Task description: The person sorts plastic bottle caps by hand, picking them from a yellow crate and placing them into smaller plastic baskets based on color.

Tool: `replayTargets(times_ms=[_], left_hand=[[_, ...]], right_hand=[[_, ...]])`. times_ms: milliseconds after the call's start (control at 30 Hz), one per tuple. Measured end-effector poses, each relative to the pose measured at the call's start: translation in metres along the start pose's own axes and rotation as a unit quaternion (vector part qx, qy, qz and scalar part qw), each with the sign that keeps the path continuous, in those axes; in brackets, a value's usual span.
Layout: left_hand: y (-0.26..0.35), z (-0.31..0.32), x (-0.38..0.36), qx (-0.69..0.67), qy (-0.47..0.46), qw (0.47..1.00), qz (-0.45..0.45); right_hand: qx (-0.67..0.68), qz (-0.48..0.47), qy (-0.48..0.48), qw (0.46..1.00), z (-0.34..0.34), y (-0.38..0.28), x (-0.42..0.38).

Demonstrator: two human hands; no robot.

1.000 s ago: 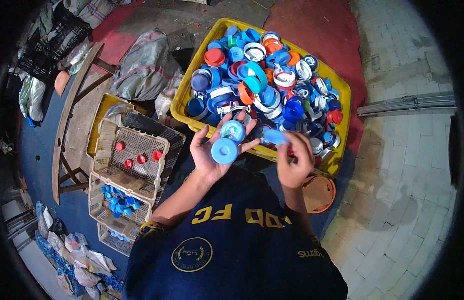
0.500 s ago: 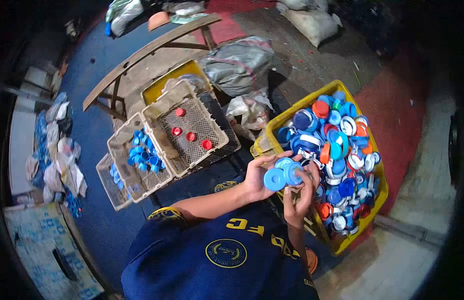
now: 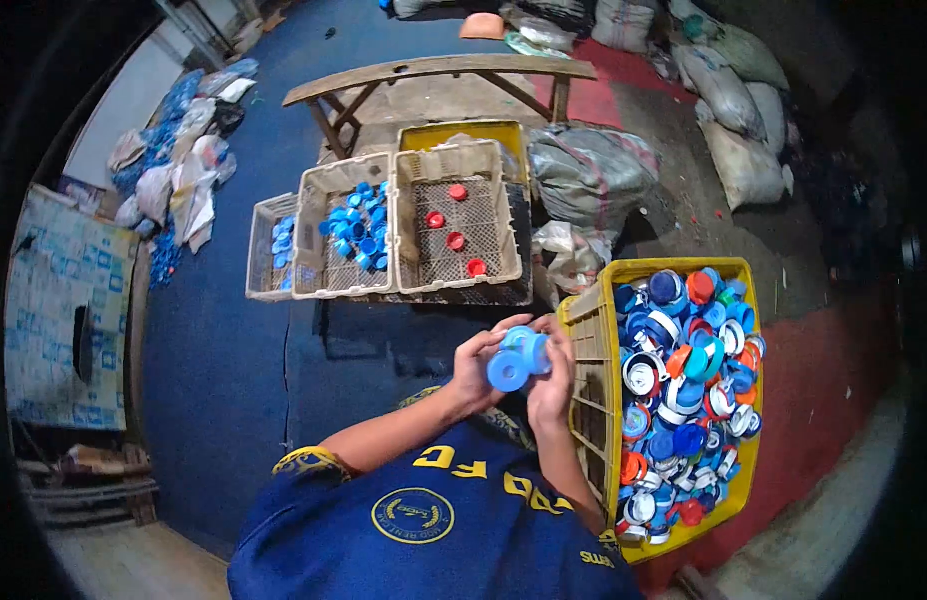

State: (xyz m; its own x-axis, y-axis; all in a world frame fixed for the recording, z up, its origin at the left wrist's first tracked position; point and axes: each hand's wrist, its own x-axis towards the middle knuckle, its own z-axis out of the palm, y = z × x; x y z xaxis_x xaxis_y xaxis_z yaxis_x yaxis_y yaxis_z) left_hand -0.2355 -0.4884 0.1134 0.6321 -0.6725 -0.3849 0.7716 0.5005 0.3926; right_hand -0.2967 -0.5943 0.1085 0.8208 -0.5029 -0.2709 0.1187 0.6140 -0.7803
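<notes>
Several light blue plastic bottle caps [image 3: 508, 371] are bunched between my two hands in front of my chest. My left hand [image 3: 471, 368] closes on them from the left, and my right hand [image 3: 552, 390] grips them from the right. Beside my right arm stands a yellow crate [image 3: 749, 275] heaped with mixed bottle caps [image 3: 690, 357] in blue, white, red, orange and teal. Ahead, a pale mesh basket [image 3: 408, 270] contains a few red caps [image 3: 456, 241]. Another basket [image 3: 306, 210] to its left has a pile of blue caps [image 3: 359, 228].
A smaller basket [image 3: 260, 245] with light blue caps stands leftmost. Behind the baskets are a wooden bench [image 3: 444, 65] and a yellow crate [image 3: 464, 130]. A grey sack [image 3: 594, 175] sits right of them. Plastic bags [image 3: 189, 165] and a patterned box [image 3: 69, 310] are at left.
The view has turned toward the baskets. My hands, still holding the light blue caps, have moved away from the yellow crate and closer together in front of my chest.
</notes>
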Motion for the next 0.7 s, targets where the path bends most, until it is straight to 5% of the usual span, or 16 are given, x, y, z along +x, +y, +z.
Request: replayTargets(times_ms=[333,700], left_hand=[[0.025,-0.073,-0.076,-0.094,0.073,0.983,0.143],[0.141,-0.206,-0.156,-0.142,0.105,0.951,0.255]], right_hand=[[0.003,0.156,-0.094,0.983,0.052,0.07,-0.022],[-0.047,0.225,-0.17,0.958,0.194,0.216,-0.042]])
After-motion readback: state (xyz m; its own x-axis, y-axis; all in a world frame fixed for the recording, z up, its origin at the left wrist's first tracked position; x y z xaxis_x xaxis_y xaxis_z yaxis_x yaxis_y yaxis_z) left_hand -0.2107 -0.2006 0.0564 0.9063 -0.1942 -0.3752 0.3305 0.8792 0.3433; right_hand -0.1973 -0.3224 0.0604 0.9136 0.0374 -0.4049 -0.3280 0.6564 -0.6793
